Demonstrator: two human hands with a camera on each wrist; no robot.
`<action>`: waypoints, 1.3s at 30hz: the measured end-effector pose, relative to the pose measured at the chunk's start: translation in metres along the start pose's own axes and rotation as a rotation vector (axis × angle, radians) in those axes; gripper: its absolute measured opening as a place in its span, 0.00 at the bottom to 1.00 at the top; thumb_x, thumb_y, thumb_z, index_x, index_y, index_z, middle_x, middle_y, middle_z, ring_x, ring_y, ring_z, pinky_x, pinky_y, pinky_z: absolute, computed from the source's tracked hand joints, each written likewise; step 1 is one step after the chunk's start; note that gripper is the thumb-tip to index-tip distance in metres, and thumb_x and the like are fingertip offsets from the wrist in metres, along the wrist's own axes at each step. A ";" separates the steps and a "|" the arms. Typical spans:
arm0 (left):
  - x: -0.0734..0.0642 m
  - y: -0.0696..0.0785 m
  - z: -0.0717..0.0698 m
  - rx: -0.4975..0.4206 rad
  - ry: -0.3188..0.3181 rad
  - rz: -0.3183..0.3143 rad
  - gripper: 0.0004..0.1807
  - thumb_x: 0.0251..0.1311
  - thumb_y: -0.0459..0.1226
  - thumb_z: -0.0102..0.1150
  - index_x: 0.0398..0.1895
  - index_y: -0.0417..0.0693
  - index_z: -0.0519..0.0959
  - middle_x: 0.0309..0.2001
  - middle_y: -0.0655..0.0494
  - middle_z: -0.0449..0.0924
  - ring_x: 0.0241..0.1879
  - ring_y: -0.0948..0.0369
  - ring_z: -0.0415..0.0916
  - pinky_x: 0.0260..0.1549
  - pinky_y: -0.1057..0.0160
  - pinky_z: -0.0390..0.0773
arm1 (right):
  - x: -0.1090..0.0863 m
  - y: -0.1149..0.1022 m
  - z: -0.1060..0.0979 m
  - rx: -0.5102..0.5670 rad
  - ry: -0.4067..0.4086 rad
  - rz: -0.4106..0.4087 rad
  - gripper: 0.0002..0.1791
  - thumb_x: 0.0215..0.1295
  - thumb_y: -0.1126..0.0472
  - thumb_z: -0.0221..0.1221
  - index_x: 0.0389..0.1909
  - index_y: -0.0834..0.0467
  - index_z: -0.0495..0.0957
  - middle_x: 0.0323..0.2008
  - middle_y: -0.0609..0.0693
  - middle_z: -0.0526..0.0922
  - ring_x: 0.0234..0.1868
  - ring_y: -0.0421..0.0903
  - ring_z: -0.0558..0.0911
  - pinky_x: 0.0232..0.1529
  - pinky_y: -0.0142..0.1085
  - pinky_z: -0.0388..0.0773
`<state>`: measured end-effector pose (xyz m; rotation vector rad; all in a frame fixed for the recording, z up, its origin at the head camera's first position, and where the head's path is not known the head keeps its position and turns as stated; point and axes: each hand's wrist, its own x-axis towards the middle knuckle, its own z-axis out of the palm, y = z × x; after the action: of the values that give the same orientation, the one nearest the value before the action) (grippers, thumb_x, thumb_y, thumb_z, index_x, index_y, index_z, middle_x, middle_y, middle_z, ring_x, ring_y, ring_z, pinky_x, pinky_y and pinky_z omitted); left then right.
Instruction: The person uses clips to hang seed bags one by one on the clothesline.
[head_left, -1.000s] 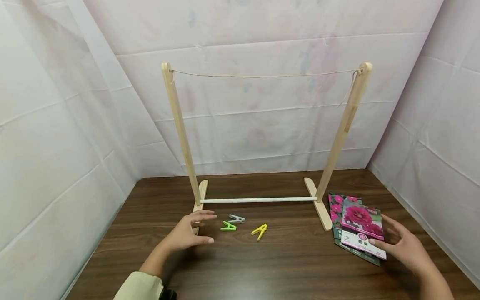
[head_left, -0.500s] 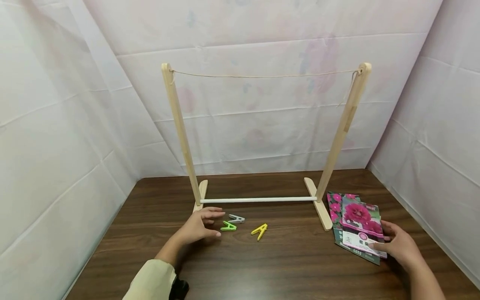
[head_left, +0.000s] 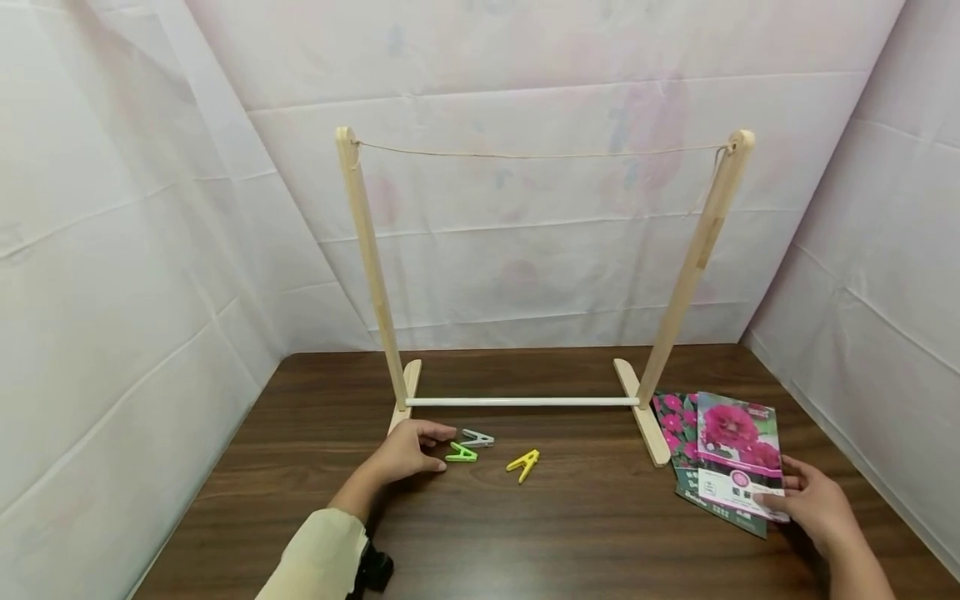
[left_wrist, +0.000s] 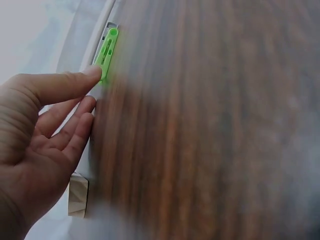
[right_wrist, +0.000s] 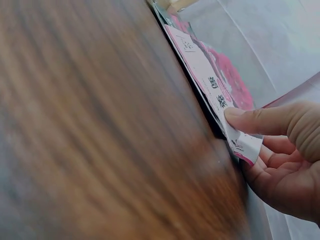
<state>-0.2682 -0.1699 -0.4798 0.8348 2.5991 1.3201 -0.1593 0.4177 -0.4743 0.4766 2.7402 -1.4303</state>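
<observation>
My right hand (head_left: 821, 504) pinches the lower right edge of a flower seed packet (head_left: 738, 454) between thumb and fingers. In the right wrist view the packet's white corner (right_wrist: 205, 75) bends up at the thumb. Beneath it lies a second packet (head_left: 672, 421) with pink flowers, partly covered. My left hand (head_left: 405, 454) is low over the table, thumb and forefinger spread, fingertips right at the handle end of a green clothespin (head_left: 462, 452). The left wrist view shows the thumb overlapping that clothespin's end (left_wrist: 106, 52). A grey clothespin (head_left: 477, 438) and a yellow clothespin (head_left: 523, 464) lie close by.
A wooden stand with a left post (head_left: 375, 267) and a right post (head_left: 693, 267) rises behind the hands. A string (head_left: 540, 156) spans its top and a white rod (head_left: 521, 402) joins its feet. Pale cloth (head_left: 525, 275) hangs behind the dark wooden table (head_left: 570, 533).
My left hand has moved right, up to the green clothespin. The right hand has shifted the top seed packet to the right, uncovering more of the packet below. The head view has shifted slightly.
</observation>
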 end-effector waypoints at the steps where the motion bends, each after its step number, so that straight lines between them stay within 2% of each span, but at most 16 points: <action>1: 0.001 0.000 0.001 0.019 0.001 0.002 0.25 0.47 0.29 0.75 0.52 0.37 0.82 0.50 0.48 0.83 0.49 0.52 0.79 0.47 0.58 0.80 | -0.001 0.000 -0.001 -0.009 0.001 0.006 0.57 0.49 0.63 0.75 0.66 0.84 0.46 0.43 0.70 0.78 0.33 0.37 0.77 0.32 0.30 0.80; 5: 0.004 -0.001 0.003 0.077 0.002 -0.003 0.23 0.46 0.31 0.76 0.49 0.40 0.84 0.47 0.51 0.84 0.47 0.54 0.80 0.44 0.59 0.80 | -0.004 0.000 -0.002 -0.056 0.027 0.004 0.51 0.51 0.62 0.73 0.63 0.86 0.52 0.47 0.73 0.73 0.35 0.38 0.74 0.31 0.25 0.76; 7: 0.005 -0.001 0.004 0.099 0.005 0.002 0.22 0.46 0.31 0.76 0.48 0.41 0.84 0.46 0.51 0.84 0.46 0.54 0.80 0.43 0.59 0.80 | -0.004 -0.001 -0.002 -0.076 0.047 -0.005 0.47 0.53 0.63 0.71 0.62 0.85 0.54 0.45 0.72 0.74 0.34 0.40 0.73 0.30 0.26 0.75; 11: 0.006 -0.001 0.005 0.123 0.010 0.004 0.17 0.48 0.29 0.74 0.44 0.42 0.86 0.43 0.52 0.85 0.44 0.54 0.80 0.41 0.61 0.81 | -0.005 -0.002 -0.002 -0.047 0.083 -0.026 0.40 0.56 0.67 0.68 0.61 0.83 0.58 0.40 0.65 0.78 0.32 0.39 0.74 0.29 0.29 0.77; 15: 0.006 -0.001 0.004 0.108 -0.002 0.006 0.13 0.50 0.26 0.71 0.41 0.41 0.86 0.41 0.53 0.84 0.42 0.55 0.80 0.39 0.63 0.81 | -0.008 -0.001 -0.001 -0.003 0.099 -0.067 0.35 0.59 0.70 0.63 0.61 0.83 0.58 0.37 0.61 0.80 0.30 0.35 0.75 0.29 0.30 0.78; 18: 0.006 0.000 0.002 0.061 -0.020 -0.004 0.14 0.51 0.24 0.69 0.42 0.38 0.85 0.39 0.51 0.84 0.40 0.55 0.80 0.38 0.65 0.80 | -0.011 0.001 0.000 0.037 0.115 -0.107 0.29 0.61 0.71 0.61 0.58 0.82 0.62 0.34 0.53 0.80 0.28 0.34 0.75 0.29 0.31 0.78; 19: 0.007 0.000 0.000 0.049 -0.024 -0.007 0.14 0.51 0.24 0.68 0.43 0.37 0.85 0.39 0.51 0.84 0.39 0.55 0.80 0.37 0.65 0.80 | -0.011 0.002 0.000 0.056 0.122 -0.121 0.24 0.61 0.71 0.61 0.55 0.79 0.67 0.32 0.48 0.80 0.28 0.35 0.75 0.28 0.31 0.77; 21: 0.007 0.000 -0.002 0.018 -0.030 -0.015 0.14 0.51 0.24 0.68 0.43 0.35 0.84 0.38 0.49 0.85 0.39 0.54 0.81 0.36 0.66 0.80 | -0.013 0.003 0.000 0.105 0.128 -0.138 0.14 0.62 0.70 0.62 0.49 0.63 0.78 0.30 0.41 0.78 0.28 0.35 0.74 0.27 0.32 0.76; 23: 0.007 -0.001 -0.004 -0.016 -0.036 -0.035 0.14 0.52 0.24 0.69 0.44 0.34 0.84 0.39 0.47 0.85 0.39 0.53 0.81 0.36 0.66 0.80 | -0.014 0.002 0.001 0.150 0.127 -0.157 0.16 0.62 0.69 0.63 0.41 0.43 0.80 0.30 0.38 0.76 0.28 0.36 0.74 0.27 0.32 0.76; 25: 0.007 -0.001 -0.006 -0.063 -0.042 -0.061 0.15 0.52 0.24 0.68 0.45 0.33 0.83 0.40 0.45 0.85 0.40 0.52 0.82 0.37 0.65 0.81 | -0.015 -0.001 0.002 0.170 0.118 -0.160 0.19 0.62 0.68 0.64 0.39 0.37 0.78 0.30 0.38 0.76 0.29 0.35 0.75 0.28 0.32 0.77; 26: 0.007 -0.001 -0.007 -0.090 -0.044 -0.075 0.15 0.53 0.24 0.68 0.45 0.32 0.83 0.40 0.45 0.85 0.40 0.52 0.82 0.36 0.64 0.81 | -0.016 -0.004 0.003 0.172 0.113 -0.160 0.19 0.62 0.68 0.64 0.39 0.36 0.78 0.31 0.39 0.76 0.29 0.35 0.75 0.28 0.32 0.77; 29: 0.007 0.000 -0.009 -0.152 -0.050 -0.105 0.15 0.54 0.22 0.66 0.46 0.30 0.82 0.40 0.43 0.85 0.40 0.52 0.82 0.35 0.64 0.82 | -0.018 -0.015 0.005 0.131 0.111 -0.168 0.12 0.62 0.68 0.64 0.46 0.57 0.80 0.31 0.43 0.75 0.29 0.36 0.74 0.28 0.32 0.77; 31: 0.007 0.002 -0.011 -0.174 -0.055 -0.098 0.15 0.54 0.22 0.65 0.46 0.29 0.81 0.39 0.43 0.85 0.40 0.53 0.82 0.36 0.64 0.82 | -0.019 -0.021 0.007 0.107 0.113 -0.180 0.14 0.62 0.68 0.64 0.48 0.67 0.77 0.30 0.44 0.75 0.29 0.35 0.74 0.28 0.32 0.77; 33: 0.007 0.003 -0.012 -0.193 -0.056 -0.092 0.15 0.54 0.22 0.65 0.46 0.28 0.81 0.39 0.42 0.84 0.39 0.54 0.82 0.36 0.65 0.82 | -0.020 -0.026 0.009 0.101 0.114 -0.201 0.14 0.62 0.68 0.64 0.47 0.68 0.77 0.30 0.44 0.75 0.29 0.35 0.74 0.28 0.32 0.78; 36: 0.006 0.004 -0.013 -0.229 -0.051 -0.080 0.15 0.54 0.23 0.66 0.46 0.27 0.80 0.38 0.41 0.84 0.38 0.54 0.82 0.36 0.65 0.82 | -0.022 -0.032 0.011 0.122 0.112 -0.227 0.10 0.61 0.68 0.65 0.43 0.59 0.80 0.30 0.43 0.75 0.30 0.34 0.75 0.28 0.32 0.79; 39: 0.006 0.004 -0.014 -0.256 -0.033 -0.076 0.16 0.53 0.23 0.66 0.46 0.26 0.80 0.38 0.40 0.83 0.37 0.53 0.81 0.35 0.66 0.81 | -0.024 -0.038 0.014 0.147 0.103 -0.245 0.10 0.61 0.70 0.64 0.43 0.58 0.81 0.30 0.42 0.76 0.30 0.35 0.76 0.29 0.32 0.79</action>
<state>-0.2758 -0.1749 -0.4668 0.7014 2.3447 1.5583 -0.1488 0.3798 -0.4484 0.2279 2.8693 -1.7170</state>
